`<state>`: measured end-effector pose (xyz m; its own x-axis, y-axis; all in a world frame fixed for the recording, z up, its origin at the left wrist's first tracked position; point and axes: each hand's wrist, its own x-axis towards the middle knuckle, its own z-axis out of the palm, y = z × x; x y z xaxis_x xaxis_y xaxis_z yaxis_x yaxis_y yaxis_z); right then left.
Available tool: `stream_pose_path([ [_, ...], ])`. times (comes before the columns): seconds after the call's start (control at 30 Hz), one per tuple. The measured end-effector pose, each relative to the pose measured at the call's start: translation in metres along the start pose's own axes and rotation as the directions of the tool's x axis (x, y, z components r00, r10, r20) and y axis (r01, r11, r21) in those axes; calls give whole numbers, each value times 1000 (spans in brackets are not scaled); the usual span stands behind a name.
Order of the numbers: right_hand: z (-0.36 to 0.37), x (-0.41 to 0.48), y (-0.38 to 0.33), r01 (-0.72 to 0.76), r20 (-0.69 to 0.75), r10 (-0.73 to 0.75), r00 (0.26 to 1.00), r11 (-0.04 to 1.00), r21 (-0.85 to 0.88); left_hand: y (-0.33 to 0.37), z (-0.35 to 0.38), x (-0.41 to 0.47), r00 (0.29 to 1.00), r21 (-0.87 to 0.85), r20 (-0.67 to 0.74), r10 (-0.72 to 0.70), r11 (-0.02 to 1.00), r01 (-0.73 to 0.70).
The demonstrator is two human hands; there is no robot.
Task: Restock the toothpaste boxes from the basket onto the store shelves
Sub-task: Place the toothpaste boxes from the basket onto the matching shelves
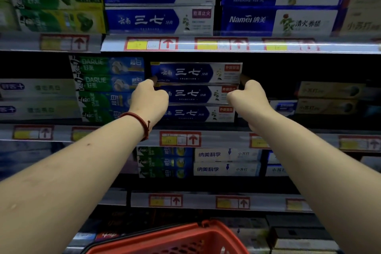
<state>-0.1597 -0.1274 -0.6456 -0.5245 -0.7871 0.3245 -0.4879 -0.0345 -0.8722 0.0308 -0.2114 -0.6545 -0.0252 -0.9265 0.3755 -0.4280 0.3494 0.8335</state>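
A dark blue toothpaste box [195, 72] with white characters lies on top of a stack of two matching boxes [198, 103] on the middle shelf [216, 130]. My left hand [149, 97] grips the top box's left end, fingers curled round it. My right hand [248, 95] grips its right end the same way. A red cord bracelet circles my left wrist. The red plastic basket [171, 239] sits low at the bottom of the view, its inside mostly hidden.
Green Darlie boxes [103, 86] stand tight to the left of the stack. A dark gap [268, 72] opens to its right, with beige boxes [327, 97] beyond. Blue boxes [158, 4] fill the shelf above; more stock sits on the shelves below.
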Motion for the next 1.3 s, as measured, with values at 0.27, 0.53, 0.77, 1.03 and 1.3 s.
stream_pose_path([
  [0.27, 9, -33, 8, 268, 62, -263, 963, 897, -351, -14, -18, -30, 954, 330, 135, 269, 895, -300],
  [0.53, 34, -102, 12, 490, 245, -426, 871, 791, -368, -52, -53, -78, 880, 456, 281, 383, 754, -473],
  [0.77, 56, -156, 44, 502, 434, -339, 835, 790, -350, -100, -71, -139, 879, 459, 310, 363, 752, -473],
  [1.03, 84, -221, 117, 479, 578, -214, 788, 802, -357, -188, -64, -215, 899, 487, 405, 164, 794, -364],
  [1.3, 100, -272, 189, 322, 729, 101, 677, 850, -417, -262, -44, -274, 855, 501, 497, -145, 853, -146],
])
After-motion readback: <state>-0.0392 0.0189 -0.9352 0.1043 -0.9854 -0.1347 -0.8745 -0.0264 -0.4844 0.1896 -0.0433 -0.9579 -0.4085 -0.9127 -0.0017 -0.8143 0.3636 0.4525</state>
